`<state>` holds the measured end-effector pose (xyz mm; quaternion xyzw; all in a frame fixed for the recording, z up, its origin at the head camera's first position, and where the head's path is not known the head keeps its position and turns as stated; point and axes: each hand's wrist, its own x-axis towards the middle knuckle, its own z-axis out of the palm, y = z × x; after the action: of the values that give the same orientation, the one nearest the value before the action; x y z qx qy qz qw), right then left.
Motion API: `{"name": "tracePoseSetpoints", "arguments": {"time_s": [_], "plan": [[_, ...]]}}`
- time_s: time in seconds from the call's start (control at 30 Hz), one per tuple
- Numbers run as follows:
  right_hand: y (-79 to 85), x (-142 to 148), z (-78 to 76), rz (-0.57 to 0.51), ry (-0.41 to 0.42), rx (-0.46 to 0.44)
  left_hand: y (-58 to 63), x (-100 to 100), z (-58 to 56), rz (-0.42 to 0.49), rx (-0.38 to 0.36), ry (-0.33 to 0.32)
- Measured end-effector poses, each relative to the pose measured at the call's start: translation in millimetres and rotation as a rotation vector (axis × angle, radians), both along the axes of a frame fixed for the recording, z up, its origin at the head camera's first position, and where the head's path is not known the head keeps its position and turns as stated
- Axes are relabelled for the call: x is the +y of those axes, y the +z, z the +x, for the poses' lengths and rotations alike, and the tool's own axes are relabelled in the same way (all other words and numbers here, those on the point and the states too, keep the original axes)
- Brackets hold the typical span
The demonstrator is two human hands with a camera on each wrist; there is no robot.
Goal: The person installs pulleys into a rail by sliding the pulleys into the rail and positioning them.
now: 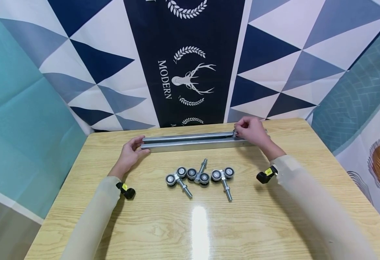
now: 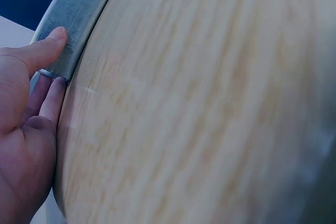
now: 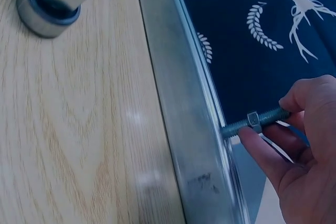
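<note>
A long metal track (image 1: 193, 146) with a slot along its top lies across the back of the table. My left hand (image 1: 128, 156) grips its left end, with the thumb (image 2: 56, 40) on the front face and fingers at the end. Near the track's right end, my right hand (image 1: 254, 132) pinches a threaded bolt (image 3: 273, 115) carrying a hex nut (image 3: 254, 121). The bolt sticks up out of the slot; whatever is below it is hidden inside the track. Three roller trolleys lie in front: left (image 1: 181, 172), middle (image 1: 204, 178) and right (image 1: 223, 176), each with twin wheels and a bolt.
The wooden table (image 1: 144, 224) has a glare streak near its front. A patterned cloth (image 1: 190, 108) with a deer print hangs right behind the track. Teal cloth (image 1: 20, 108) hangs at the left side.
</note>
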<state>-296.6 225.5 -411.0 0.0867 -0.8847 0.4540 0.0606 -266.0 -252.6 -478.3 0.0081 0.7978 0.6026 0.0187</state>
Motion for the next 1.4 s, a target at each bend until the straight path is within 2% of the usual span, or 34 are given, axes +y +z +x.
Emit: {"name": "tracePoseSetpoints", "arguments": {"time_s": [0.37, 0.67, 1.1, 1.4], "plan": [[0.4, -27, -0.6, -0.031, 0.033, -0.039, 0.3, 0, 0.6, -0.029, 0.002, 0.009], [0.6, -70, -3.1, -0.025, 0.099, 0.005, -1.6, -3, -0.6, -0.025, 0.015, 0.005], [2.1, -136, -2.6, 0.020, 0.098, 0.009, -2.5, -2, -0.4, -0.046, 0.005, 0.012], [2.5, -163, -4.0, 0.046, 0.109, 0.028, -2.7, -3, 0.5, -0.068, 0.027, 0.005]]}}
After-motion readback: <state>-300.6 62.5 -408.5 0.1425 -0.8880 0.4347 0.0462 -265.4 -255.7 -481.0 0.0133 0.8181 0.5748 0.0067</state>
